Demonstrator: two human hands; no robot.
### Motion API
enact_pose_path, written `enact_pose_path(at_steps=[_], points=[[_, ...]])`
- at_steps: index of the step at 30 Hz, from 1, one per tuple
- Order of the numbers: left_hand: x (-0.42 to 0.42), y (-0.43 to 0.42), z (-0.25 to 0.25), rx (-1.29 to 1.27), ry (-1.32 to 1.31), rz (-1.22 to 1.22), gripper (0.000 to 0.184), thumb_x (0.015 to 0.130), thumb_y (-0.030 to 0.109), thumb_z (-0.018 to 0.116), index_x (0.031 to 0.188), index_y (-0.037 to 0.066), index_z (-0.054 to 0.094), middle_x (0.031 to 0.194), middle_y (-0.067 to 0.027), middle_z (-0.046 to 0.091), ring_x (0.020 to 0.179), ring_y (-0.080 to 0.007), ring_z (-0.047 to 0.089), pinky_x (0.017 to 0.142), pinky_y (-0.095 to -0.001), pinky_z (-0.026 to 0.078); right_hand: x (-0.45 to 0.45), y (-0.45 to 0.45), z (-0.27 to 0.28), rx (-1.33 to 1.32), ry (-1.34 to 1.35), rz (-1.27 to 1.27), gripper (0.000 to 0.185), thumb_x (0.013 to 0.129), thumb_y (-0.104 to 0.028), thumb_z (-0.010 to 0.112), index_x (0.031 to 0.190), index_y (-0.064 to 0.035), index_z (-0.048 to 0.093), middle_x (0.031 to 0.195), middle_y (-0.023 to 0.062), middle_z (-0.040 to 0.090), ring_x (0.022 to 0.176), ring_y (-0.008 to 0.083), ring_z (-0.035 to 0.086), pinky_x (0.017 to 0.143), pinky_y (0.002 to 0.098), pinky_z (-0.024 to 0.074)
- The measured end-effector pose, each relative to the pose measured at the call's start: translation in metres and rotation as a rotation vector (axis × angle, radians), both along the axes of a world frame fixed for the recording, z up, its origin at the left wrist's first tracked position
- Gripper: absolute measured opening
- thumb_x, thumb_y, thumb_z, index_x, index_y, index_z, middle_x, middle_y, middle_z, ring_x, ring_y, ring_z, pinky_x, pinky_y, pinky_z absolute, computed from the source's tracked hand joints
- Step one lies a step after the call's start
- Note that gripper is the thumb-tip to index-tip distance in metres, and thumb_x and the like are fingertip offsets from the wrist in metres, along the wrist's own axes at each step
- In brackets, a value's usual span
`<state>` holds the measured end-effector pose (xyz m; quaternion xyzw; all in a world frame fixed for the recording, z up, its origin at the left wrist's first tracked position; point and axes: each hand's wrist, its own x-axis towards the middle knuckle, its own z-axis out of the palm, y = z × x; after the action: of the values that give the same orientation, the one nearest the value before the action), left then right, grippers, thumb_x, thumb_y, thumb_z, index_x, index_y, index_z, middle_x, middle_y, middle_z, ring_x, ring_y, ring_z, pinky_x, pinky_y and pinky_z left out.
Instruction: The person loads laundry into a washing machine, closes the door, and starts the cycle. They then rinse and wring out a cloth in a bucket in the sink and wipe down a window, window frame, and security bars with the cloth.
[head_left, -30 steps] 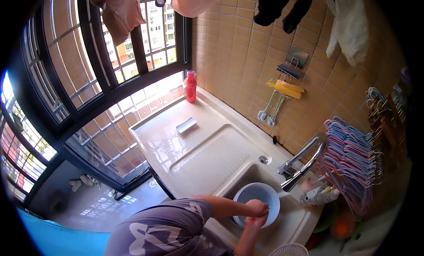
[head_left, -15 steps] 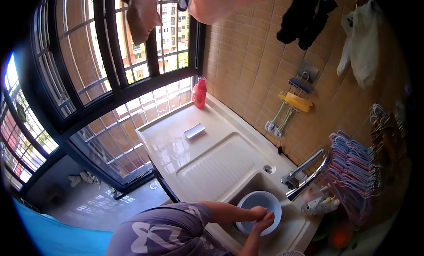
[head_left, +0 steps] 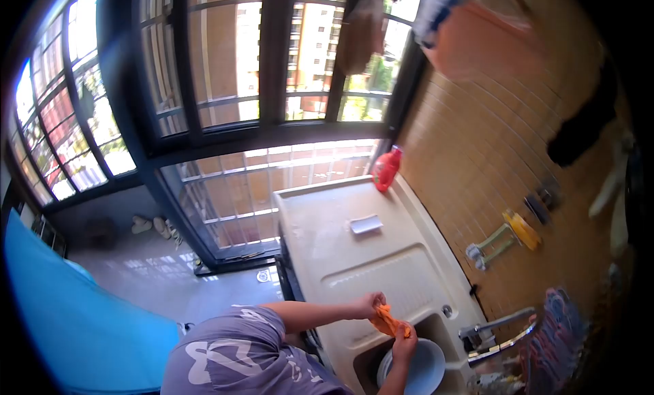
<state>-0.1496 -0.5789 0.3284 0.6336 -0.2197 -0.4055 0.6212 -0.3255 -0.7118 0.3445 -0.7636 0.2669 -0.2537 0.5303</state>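
Stretched between my two hands is a small orange cloth (head_left: 387, 321), bunched and twisted. My left hand (head_left: 370, 305) grips its upper left end over the edge of the ribbed drainboard. At the lower right end, my right hand (head_left: 405, 335) pinches the cloth above the near corner of the sink (head_left: 364, 359). A pale blue-white basin (head_left: 429, 368) sits in the sink just below my right hand, partly hidden by my forearm. What lies in the basin I cannot make out.
A chrome faucet (head_left: 504, 347) reaches over the sink from the right. On the counter (head_left: 320, 225) are a white scrub-board-like dish (head_left: 366, 224) and a red bottle (head_left: 386, 169). Brushes (head_left: 521, 229) hang on the tiled wall, with bundled hangers (head_left: 552, 334) at right.
My hands were closed together over the basin; now they are apart, raised toward the drainboard, with the orange cloth showing between them. The camera view has turned left.
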Motion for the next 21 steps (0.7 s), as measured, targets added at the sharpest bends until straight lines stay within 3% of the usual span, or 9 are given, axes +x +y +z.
enact_pose_path(at_steps=[5, 6, 8, 9, 12, 14, 17, 19, 21], points=[[0.054, 0.128, 0.023, 0.160, -0.712, -0.124, 0.046, 0.074, 0.015, 0.074, 0.116, 0.006, 0.059, 0.087, -0.0142, 0.061, 0.084, -0.0288, 0.061, 0.078, -0.0388, 0.051, 0.097, 0.055, 0.018, 0.004, -0.035, 0.201, 0.023, 0.097, -0.021, 0.065, 0.098, 0.0017, 0.067, 0.093, 0.0111, 0.069, 0.087, 0.0179, 0.063, 0.083, 0.0302, 0.0503], [0.060, 0.151, 0.026, 0.210, -0.637, -0.139, 0.039, 0.075, 0.021, 0.074, 0.109, 0.005, 0.064, 0.093, -0.0150, 0.061, 0.095, -0.0313, 0.059, 0.084, -0.0414, 0.049, 0.118, 0.075, 0.026, 0.007, -0.028, 0.224, 0.023, 0.097, -0.021, 0.065, 0.098, 0.0017, 0.067, 0.093, 0.0111, 0.069, 0.087, 0.0179, 0.063, 0.083, 0.0302, 0.0503], [0.078, 0.200, 0.029, 0.262, -0.628, -0.106, 0.037, 0.075, 0.021, 0.074, 0.106, 0.004, 0.065, 0.096, -0.0155, 0.060, 0.098, -0.0319, 0.059, 0.086, -0.0411, 0.049, 0.160, 0.117, 0.046, -0.531, -0.217, 0.396, 0.021, 0.093, -0.022, 0.069, 0.097, -0.0006, 0.068, 0.092, 0.0146, 0.069, 0.085, 0.0241, 0.065, 0.081, 0.0318, 0.0514], [0.087, 0.224, 0.029, 0.305, -0.632, -0.094, 0.034, 0.075, 0.022, 0.075, 0.103, 0.003, 0.066, 0.099, -0.0160, 0.060, 0.100, -0.0325, 0.059, 0.087, -0.0408, 0.049, 0.175, 0.140, 0.065, -0.471, -0.110, 0.466, 0.024, 0.087, -0.023, 0.074, 0.097, -0.0017, 0.068, 0.091, 0.0165, 0.069, 0.084, 0.0295, 0.067, 0.078, 0.0355, 0.0530], [0.108, 0.298, 0.022, 0.139, -0.721, 0.308, 0.030, 0.076, 0.020, 0.074, 0.098, 0.003, 0.065, 0.098, -0.0150, 0.062, 0.099, -0.0300, 0.061, 0.087, -0.0386, 0.051, 0.219, 0.199, 0.100, -0.290, 0.083, 0.652, 0.024, 0.085, -0.019, 0.075, 0.100, -0.0003, 0.069, 0.092, 0.0135, 0.071, 0.082, 0.0229, 0.068, 0.074, 0.0338, 0.0529], [0.122, 0.347, 0.029, 0.235, -0.510, 0.445, 0.025, 0.076, 0.017, 0.074, 0.094, 0.003, 0.065, 0.089, -0.0117, 0.065, 0.088, -0.0233, 0.065, 0.079, -0.0341, 0.052, 0.248, 0.223, 0.094, -0.385, 0.125, 0.967, 0.032, 0.080, -0.026, 0.079, 0.101, -0.0028, 0.070, 0.086, 0.0141, 0.069, 0.076, 0.0288, 0.067, 0.071, 0.0384, 0.0537], [0.129, 0.412, 0.054, 0.268, -0.362, 0.616, 0.024, 0.076, 0.016, 0.074, 0.093, 0.003, 0.065, 0.080, -0.0100, 0.066, 0.075, -0.0206, 0.065, 0.071, -0.0327, 0.051, 0.289, 0.254, 0.059, -0.482, 0.200, 1.003, 0.031, 0.079, -0.024, 0.078, 0.101, -0.0033, 0.070, 0.083, 0.0132, 0.069, 0.075, 0.0284, 0.068, 0.069, 0.0372, 0.0536], [0.131, 0.436, 0.054, 0.314, -0.520, 0.647, 0.023, 0.076, 0.016, 0.075, 0.091, 0.003, 0.064, 0.078, -0.0100, 0.065, 0.070, -0.0196, 0.063, 0.067, -0.0325, 0.051, 0.316, 0.282, 0.047, -0.507, 0.249, 0.973, 0.032, 0.080, -0.021, 0.075, 0.106, -0.0033, 0.068, 0.099, 0.0158, 0.069, 0.088, 0.0299, 0.068, 0.076, 0.0389, 0.0532], [0.121, 0.438, 0.072, 0.235, -0.553, 0.628, 0.024, 0.078, 0.016, 0.075, 0.093, 0.002, 0.063, 0.083, -0.0110, 0.065, 0.077, -0.0220, 0.064, 0.072, -0.0339, 0.051, 0.343, 0.314, 0.015, -0.840, -0.207, 0.562, 0.037, 0.084, -0.020, 0.073, 0.117, -0.0047, 0.064, 0.121, 0.0196, 0.062, 0.101, 0.0328, 0.065, 0.084, 0.0399, 0.0527]])
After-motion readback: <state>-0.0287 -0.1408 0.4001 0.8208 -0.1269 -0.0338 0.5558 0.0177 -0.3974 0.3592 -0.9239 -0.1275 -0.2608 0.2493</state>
